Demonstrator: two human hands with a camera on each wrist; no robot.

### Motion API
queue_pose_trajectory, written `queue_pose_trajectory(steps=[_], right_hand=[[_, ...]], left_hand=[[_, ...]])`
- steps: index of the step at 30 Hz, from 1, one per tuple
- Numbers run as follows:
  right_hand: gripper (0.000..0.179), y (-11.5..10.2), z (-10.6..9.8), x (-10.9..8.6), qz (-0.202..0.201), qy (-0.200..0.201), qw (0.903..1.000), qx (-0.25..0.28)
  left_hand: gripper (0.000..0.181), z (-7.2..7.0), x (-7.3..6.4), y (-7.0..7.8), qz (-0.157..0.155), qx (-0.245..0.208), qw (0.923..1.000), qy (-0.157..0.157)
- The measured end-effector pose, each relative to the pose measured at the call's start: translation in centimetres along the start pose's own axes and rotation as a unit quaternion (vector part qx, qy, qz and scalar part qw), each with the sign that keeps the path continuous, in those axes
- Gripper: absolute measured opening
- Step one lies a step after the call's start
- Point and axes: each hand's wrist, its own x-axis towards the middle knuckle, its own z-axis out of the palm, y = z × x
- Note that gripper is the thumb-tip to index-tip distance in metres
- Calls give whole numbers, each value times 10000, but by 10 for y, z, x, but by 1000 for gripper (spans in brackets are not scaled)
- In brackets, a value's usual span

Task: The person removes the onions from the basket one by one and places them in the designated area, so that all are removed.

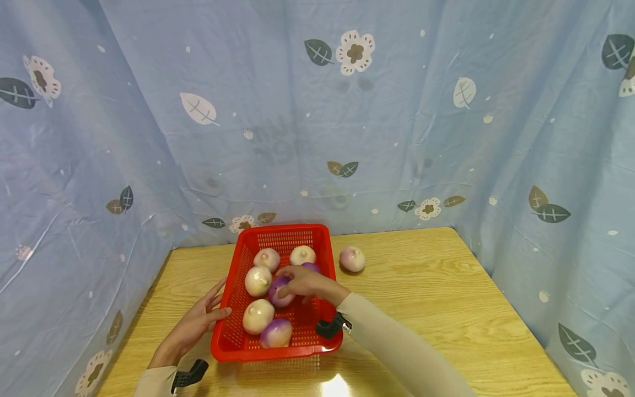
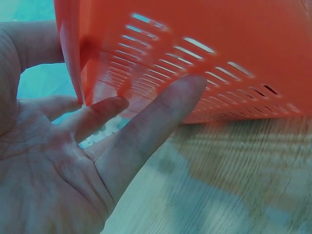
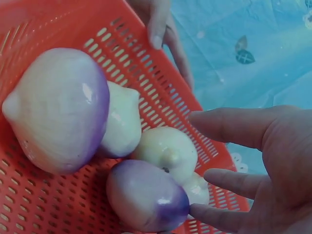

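Note:
My left hand [image 1: 190,326] holds the red plastic basket [image 1: 225,298] at its left rim, thumb over the edge. In the left wrist view, the fingers [image 2: 146,131] lie along the slotted outer wall. Inside the basket, my right hand [image 1: 310,282] reaches over a purple-and-white onion [image 1: 280,291]. The right wrist view shows that hand with its fingers spread apart; one fingertip is at or against an onion [image 3: 146,195], and contact is hard to tell. Several more white and purple onions lie around it, among them a white onion [image 1: 258,316] and a purple-bottomed onion [image 1: 276,333].
One pinkish onion [image 1: 352,259] lies on the wooden table [image 1: 421,298], right of the basket. A blue patterned curtain [image 1: 278,138] hangs behind the table and along both sides. Black wrist cameras [image 1: 190,374] are strapped to both arms.

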Motion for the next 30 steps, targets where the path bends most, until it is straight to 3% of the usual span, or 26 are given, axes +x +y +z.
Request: queue_pose_trajectory(steps=[5, 10, 18, 30], right_hand=[[57, 3, 4, 6, 26, -10, 9998, -209], [59, 11, 10, 12, -51, -74, 9995, -286], [61, 19, 14, 20, -278, -69, 9993, -258], [55, 21, 17, 22, -243, -66, 9994, -234]], left_hand=[[83, 0, 0, -1, -61, -23, 10000, 71], [83, -1, -1, -2, 48, -62, 9999, -78], [83, -1, 0, -1, 82, -110, 9998, -125], [83, -1, 0, -2, 51, -87, 9999, -81]])
